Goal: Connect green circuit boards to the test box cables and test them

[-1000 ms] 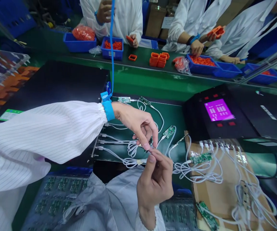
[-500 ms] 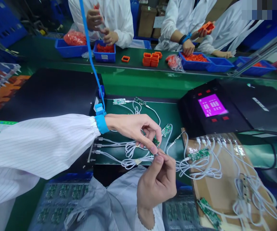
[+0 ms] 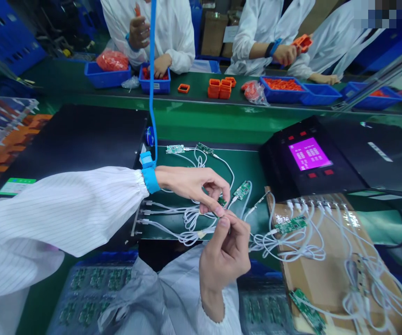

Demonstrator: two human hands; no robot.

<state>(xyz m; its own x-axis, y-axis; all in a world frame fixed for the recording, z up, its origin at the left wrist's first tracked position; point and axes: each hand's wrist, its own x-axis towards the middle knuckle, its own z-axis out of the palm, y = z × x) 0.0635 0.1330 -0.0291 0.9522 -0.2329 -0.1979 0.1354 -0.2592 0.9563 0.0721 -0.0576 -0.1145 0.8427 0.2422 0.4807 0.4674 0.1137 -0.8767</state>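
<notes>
My left hand (image 3: 201,188), with a blue wrist strap (image 3: 150,180) and cord, reaches in from the left. Its fingers are closed on a small green circuit board (image 3: 222,201), mostly hidden behind them. Just below, my right hand (image 3: 225,249) is closed in a pinch, its fingertips touching the left thumb. What it pinches is too small and covered to make out. White cables (image 3: 190,218) lie coiled under both hands. Another circuit board (image 3: 242,190), joined to a white cable, rests on the green surface just right of the left hand.
A black box (image 3: 92,139) stands at left, a black device with a lit screen (image 3: 311,153) at right. Cabled boards (image 3: 307,309) lie on cardboard (image 3: 312,279). Trays of boards (image 3: 92,298) sit below. Across the bench, co-workers handle orange frames beside blue bins (image 3: 108,80).
Both my hands have shifted slightly left, still meeting at the fingertips. Across the bench, one co-worker's hand has left the bin for the orange frame; another's has lowered into a bin.
</notes>
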